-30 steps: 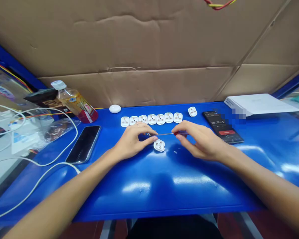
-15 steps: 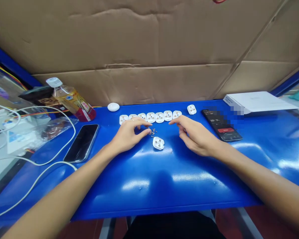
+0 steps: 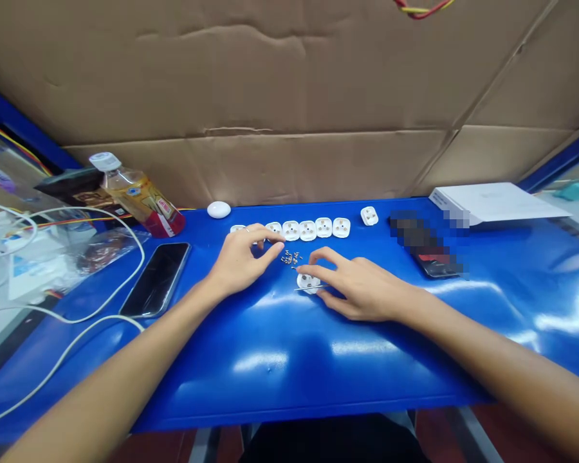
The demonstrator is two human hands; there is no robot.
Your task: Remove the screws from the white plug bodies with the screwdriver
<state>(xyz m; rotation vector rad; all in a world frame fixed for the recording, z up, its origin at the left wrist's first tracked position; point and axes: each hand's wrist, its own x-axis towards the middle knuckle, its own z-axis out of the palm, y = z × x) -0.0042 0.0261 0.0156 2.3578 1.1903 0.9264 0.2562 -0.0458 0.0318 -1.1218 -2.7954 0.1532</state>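
My left hand [image 3: 244, 260] hovers at the far side of a small pile of brass-coloured screws [image 3: 289, 258]. Its thumb and index tips meet in a pinch; anything between them is too small to make out. My right hand [image 3: 361, 288] is closed around a white plug housing [image 3: 309, 281], index finger at its far edge and thumb at its near right side. A thin metal rod [image 3: 303, 289] crosses the housing and runs under this hand; its other end is hidden. Beyond the screws stands a row of several white housings [image 3: 307, 231], partly covered by my left hand.
Another white housing [image 3: 369, 216] sits apart at the back right, near a dark phone [image 3: 431, 254] and a white box [image 3: 502, 199]. On the left are a second phone [image 3: 157, 280], a drink bottle [image 3: 145, 199], white cables [image 3: 142, 257] and a white oval case [image 3: 219, 209]. Cardboard [image 3: 270, 161] walls the back.
My right hand has come left and nearer onto the plug housing, and the thin rod now shows there. My left thumb and index have drawn together, lifting slightly off the screws.
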